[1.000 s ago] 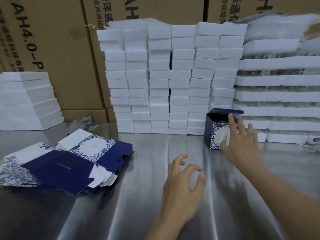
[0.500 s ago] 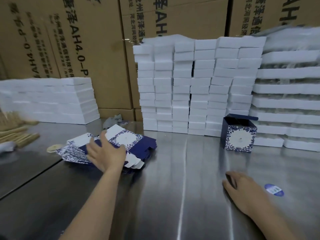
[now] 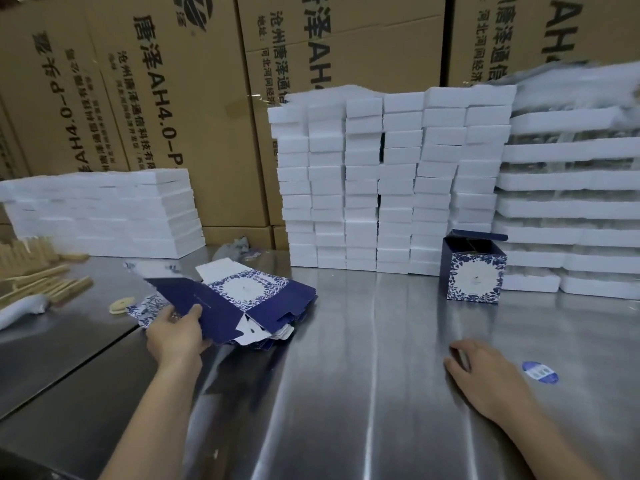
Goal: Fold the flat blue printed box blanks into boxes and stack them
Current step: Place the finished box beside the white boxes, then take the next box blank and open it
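A pile of flat blue printed box blanks lies left of centre on the steel table. My left hand grips the near left edge of the top blank, thumb on top, and that edge is lifted off the pile. One folded blue box stands upright at the back right with its lid flap open, against the white foam stacks. My right hand rests on the table at the right with its fingers curled under loosely; it holds nothing.
Tall stacks of white foam blocks line the back, with wider foam trays at the right and a low foam stack at the left. Brown cartons stand behind. Wooden pieces lie far left; a blue sticker lies beside my right hand.
My right hand left the folded box and came down onto the table. My left hand reached left to the pile and has lifted the top blank's edge.
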